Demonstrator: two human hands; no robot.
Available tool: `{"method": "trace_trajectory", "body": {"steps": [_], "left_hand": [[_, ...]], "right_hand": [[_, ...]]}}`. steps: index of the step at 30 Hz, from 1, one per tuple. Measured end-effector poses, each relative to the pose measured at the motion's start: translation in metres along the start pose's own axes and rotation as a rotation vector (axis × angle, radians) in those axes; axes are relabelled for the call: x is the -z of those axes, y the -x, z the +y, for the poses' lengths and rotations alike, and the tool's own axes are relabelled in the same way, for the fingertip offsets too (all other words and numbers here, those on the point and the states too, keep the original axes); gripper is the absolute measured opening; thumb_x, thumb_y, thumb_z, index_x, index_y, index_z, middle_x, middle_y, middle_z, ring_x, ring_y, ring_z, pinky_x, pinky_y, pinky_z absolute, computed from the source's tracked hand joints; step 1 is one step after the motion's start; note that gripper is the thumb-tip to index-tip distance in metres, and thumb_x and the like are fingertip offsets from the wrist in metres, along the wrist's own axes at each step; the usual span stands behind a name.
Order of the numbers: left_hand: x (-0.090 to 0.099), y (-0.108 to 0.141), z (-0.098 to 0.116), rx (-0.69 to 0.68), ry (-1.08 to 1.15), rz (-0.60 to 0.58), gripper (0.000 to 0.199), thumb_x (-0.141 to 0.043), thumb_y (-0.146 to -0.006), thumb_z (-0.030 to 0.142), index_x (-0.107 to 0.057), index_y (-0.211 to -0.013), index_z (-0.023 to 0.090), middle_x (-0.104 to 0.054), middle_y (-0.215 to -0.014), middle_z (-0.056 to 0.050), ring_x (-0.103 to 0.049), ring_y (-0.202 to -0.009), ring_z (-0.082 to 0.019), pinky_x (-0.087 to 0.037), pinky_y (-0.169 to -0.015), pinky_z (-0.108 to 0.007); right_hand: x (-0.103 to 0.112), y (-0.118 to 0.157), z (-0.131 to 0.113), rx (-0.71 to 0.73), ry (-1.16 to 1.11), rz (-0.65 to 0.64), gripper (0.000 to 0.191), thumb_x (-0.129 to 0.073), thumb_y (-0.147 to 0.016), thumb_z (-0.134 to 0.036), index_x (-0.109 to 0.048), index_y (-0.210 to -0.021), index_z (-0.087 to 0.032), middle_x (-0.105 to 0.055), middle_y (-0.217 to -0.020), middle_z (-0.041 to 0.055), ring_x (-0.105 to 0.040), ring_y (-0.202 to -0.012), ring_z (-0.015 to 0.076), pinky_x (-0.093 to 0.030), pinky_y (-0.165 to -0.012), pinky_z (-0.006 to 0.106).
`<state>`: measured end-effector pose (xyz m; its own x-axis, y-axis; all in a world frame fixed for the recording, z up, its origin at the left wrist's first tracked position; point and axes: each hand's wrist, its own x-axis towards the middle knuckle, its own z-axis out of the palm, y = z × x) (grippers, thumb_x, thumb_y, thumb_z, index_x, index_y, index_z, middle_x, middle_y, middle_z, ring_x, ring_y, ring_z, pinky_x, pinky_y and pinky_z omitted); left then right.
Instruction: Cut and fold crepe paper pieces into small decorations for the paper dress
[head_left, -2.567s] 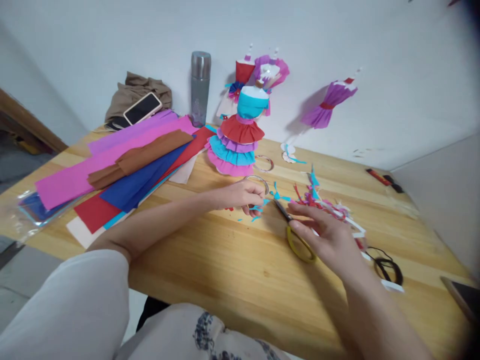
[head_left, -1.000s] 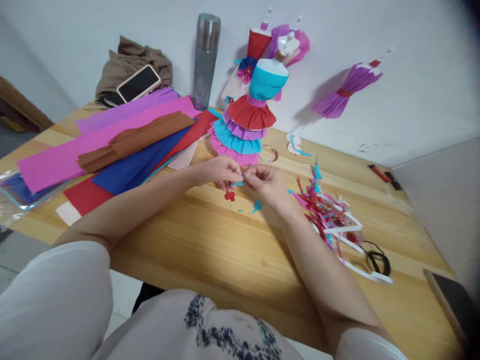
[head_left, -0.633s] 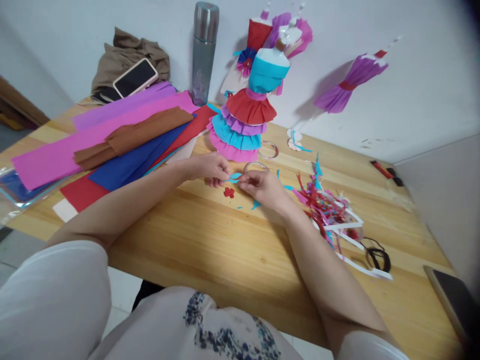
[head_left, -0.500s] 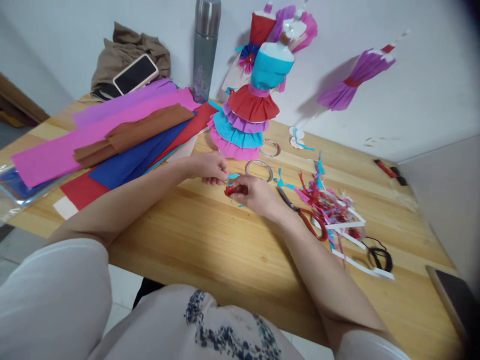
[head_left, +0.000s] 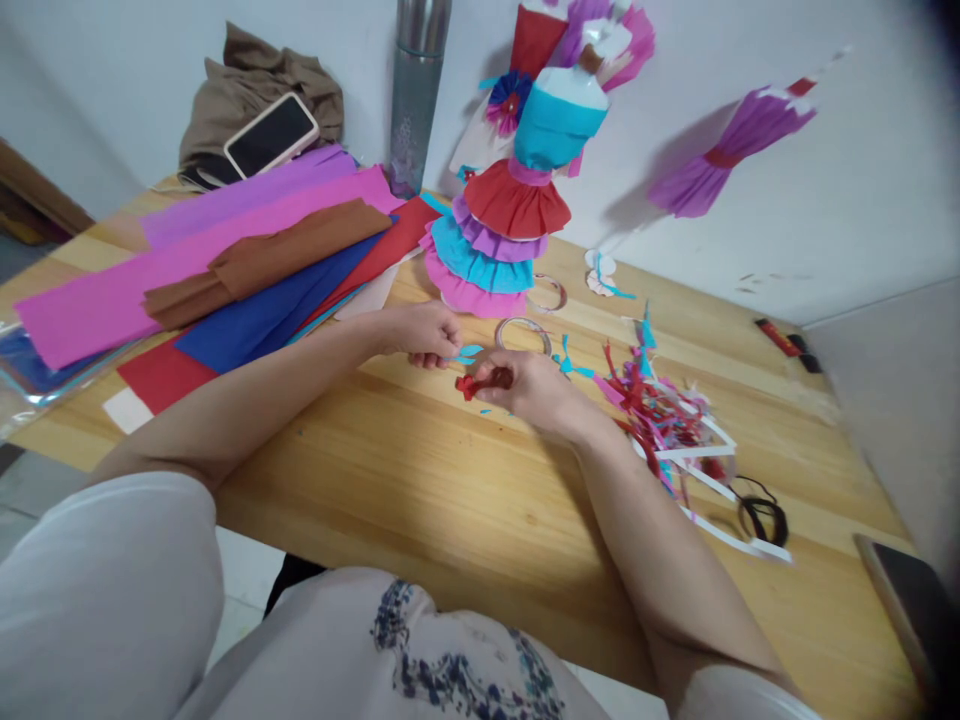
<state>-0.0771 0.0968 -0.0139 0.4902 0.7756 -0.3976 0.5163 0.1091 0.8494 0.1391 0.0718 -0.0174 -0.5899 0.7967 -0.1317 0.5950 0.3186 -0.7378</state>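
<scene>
Clock refs: 12 = away from the wearer, toward the wall.

Left hand (head_left: 427, 333): grip narrow, a blue paper leaf (head_left: 469, 353) pinched at the fingertips. Leaf sticks out on the hand's 4 o'clock side, long axis about 8 to 2, free end toward the right hand.

Right hand (head_left: 529, 385): grip narrow too, thumb and fingers on a red paper flower (head_left: 465, 388). Flower head pokes out at the hand's 9 o'clock. How much of it runs back between the fingers: can't tell.

Key relation: flower head sits at 6 o'clock from the leaf, near it, small gap visible. Right hand has the flower and is the nearer one; left hand is up at 11 o'clock from the flower. Leaf tip to right fingers: very near, contact can't be told. Both are over the worktop (head_left: 420, 500); lift height unclear.

Around: ring (head_left: 520, 321) at 12 o'clock from the right hand, blue scraps (head_left: 568, 360) at 2, mixed scrap heap (head_left: 664, 410) at 3. Tiered paper dress figure (head_left: 517, 205) upright at 1 o'clock from the left hand. Folded coloured paper (head_left: 289, 255) at its 10 o'clock, well clear of the fingers.
</scene>
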Motion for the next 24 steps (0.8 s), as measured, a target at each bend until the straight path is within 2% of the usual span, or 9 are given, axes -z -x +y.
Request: {"method": "trace_trajectory", "body": {"steps": [2,5,11,16,20,24], "left_hand": [[-0.001,0.001,0.002,-0.03,-0.019,-0.03,0.014,-0.056,-0.081,0.009,-0.06,-0.068,0.014,-0.061,-0.058,0.0,-0.054,-0.05,-0.01,-0.038,-0.047,-0.02],[-0.004,0.005,0.007,-0.053,-0.066,-0.039,0.013,-0.057,-0.08,0.009,-0.06,-0.068,0.014,-0.057,-0.053,0.002,-0.053,-0.05,-0.01,-0.038,-0.048,-0.02],[-0.012,0.006,0.012,-0.057,-0.05,0.009,0.011,-0.054,-0.081,0.01,-0.06,-0.073,0.015,-0.06,-0.058,0.002,-0.054,-0.051,-0.009,-0.039,-0.048,-0.018],[0.002,0.003,0.008,-0.08,0.0,0.043,0.007,-0.057,-0.081,0.013,-0.059,-0.074,0.015,-0.06,-0.057,0.004,-0.055,-0.048,-0.007,-0.041,-0.047,-0.017],[0.022,0.003,0.009,-0.197,0.055,0.259,0.012,-0.059,-0.083,0.013,-0.057,-0.071,0.015,-0.061,-0.059,0.002,-0.055,-0.049,-0.007,-0.042,-0.048,-0.017],[0.033,0.0,0.006,-0.171,0.106,0.468,0.012,-0.057,-0.085,0.01,-0.056,-0.074,0.015,-0.06,-0.059,0.002,-0.054,-0.048,-0.007,-0.043,-0.051,-0.02]], "right_hand": [[0.0,-0.001,0.0,-0.045,-0.012,0.106,0.012,-0.07,-0.076,-0.027,-0.06,-0.075,-0.02,-0.06,-0.066,-0.001,-0.052,-0.06,0.0141,-0.036,-0.057,0.028],[-0.001,-0.005,-0.001,-0.042,-0.055,0.233,0.018,-0.071,-0.075,-0.033,-0.06,-0.082,-0.02,-0.058,-0.068,-0.0007,-0.051,-0.06,0.0146,-0.036,-0.057,0.029],[-0.007,-0.01,0.0,-0.012,-0.076,0.284,0.019,-0.063,-0.078,-0.032,-0.056,-0.064,-0.02,-0.05,-0.057,-0.0019,-0.042,-0.056,0.0125,-0.032,-0.056,0.029],[-0.005,-0.011,0.0,0.061,-0.272,0.341,0.022,-0.064,-0.078,-0.041,-0.06,-0.081,-0.02,-0.057,-0.07,0.0004,-0.046,-0.059,0.013,-0.037,-0.057,0.028],[-0.004,-0.012,0.002,0.032,-0.306,0.325,0.023,-0.066,-0.076,-0.042,-0.061,-0.081,-0.02,-0.057,-0.068,0.0005,-0.048,-0.057,0.0133,-0.038,-0.056,0.029],[-0.01,-0.013,0.006,-0.015,-0.281,0.239,0.023,-0.067,-0.075,-0.043,-0.062,-0.079,-0.021,-0.056,-0.063,0.0003,-0.048,-0.055,0.014,-0.038,-0.055,0.029]]}}
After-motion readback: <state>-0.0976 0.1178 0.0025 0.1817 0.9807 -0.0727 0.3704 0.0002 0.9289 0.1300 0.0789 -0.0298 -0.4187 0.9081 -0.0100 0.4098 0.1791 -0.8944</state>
